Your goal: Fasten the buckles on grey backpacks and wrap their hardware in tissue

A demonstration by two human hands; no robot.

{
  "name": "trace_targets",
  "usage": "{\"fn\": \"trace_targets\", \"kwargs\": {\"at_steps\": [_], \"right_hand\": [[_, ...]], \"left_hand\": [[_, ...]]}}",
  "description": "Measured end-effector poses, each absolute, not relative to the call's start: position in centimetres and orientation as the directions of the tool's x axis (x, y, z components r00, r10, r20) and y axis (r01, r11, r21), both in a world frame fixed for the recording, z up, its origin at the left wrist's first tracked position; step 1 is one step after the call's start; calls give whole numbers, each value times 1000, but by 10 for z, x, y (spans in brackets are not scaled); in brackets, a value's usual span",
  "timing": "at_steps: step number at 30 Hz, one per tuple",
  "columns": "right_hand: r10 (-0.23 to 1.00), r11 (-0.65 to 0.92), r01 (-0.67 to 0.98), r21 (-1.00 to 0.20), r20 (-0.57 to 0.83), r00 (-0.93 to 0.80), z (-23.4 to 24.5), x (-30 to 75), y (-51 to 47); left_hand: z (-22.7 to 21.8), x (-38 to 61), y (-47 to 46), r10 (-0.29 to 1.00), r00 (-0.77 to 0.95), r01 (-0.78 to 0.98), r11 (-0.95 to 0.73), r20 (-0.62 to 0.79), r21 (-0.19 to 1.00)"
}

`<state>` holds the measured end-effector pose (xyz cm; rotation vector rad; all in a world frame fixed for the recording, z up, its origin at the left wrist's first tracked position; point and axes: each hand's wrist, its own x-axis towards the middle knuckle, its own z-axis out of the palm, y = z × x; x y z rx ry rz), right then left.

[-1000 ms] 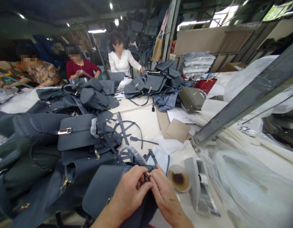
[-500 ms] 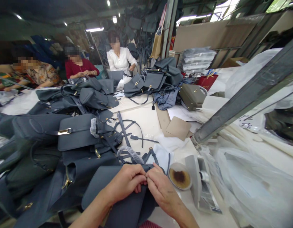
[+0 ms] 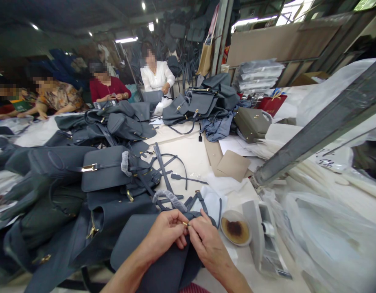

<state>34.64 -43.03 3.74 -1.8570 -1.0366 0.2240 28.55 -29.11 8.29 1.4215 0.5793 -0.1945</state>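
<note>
A slate-blue leather handbag [image 3: 151,254] lies in front of me at the table's near edge. My left hand [image 3: 165,234] and my right hand [image 3: 206,244] meet over its top edge. Both pinch a small gold metal fitting [image 3: 185,224] on the bag between thumb and fingertips. The bag's handle, wrapped in white foam [image 3: 169,197], arches just beyond my fingers. Loose blue straps [image 3: 163,171] lie on the table farther out.
Piles of slate-blue handbags [image 3: 84,175] fill the left side. A round dish of brown residue [image 3: 236,231] and a white tape dispenser [image 3: 263,240] sit right of my hands. Cardboard pieces [image 3: 232,165], plastic bags [image 3: 322,240] and a grey metal post [image 3: 313,130] are right. Several people sit at the far end.
My hands stay together on the bag's top edge; the fingers have shifted, and the gold fitting now shows between them. The view has drifted slightly right.
</note>
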Motion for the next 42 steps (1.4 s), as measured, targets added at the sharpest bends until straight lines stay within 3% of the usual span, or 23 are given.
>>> {"fn": "trace_targets", "kwargs": {"at_steps": [6,20,26,30,36,39,42], "right_hand": [[649,-187,586,-789,348,676,29,336,-430],[624,-167,531,-831,328,710,24,337,-425],[586,-189,480,-857,293,755,25,336,-426],[573,-192,529,-826,343,744,23,335,-427],[596,-177,613,-770,412,689,18,333,-429],[591,-169,602,-780,409,695,18,332,-429],[596,-186,515,-837,320,736,20,334,-429]], "left_hand": [[82,284,-305,379,815,423,127,-438,897],[71,287,-307,482,811,345,65,-332,936],[76,280,-310,466,795,314,230,-387,921],[76,277,-314,503,799,372,16,-329,928],[69,281,-314,485,789,451,-38,-378,892],[71,284,-312,521,818,409,-228,-244,884],[74,284,-312,517,847,364,-400,-122,841]]}}
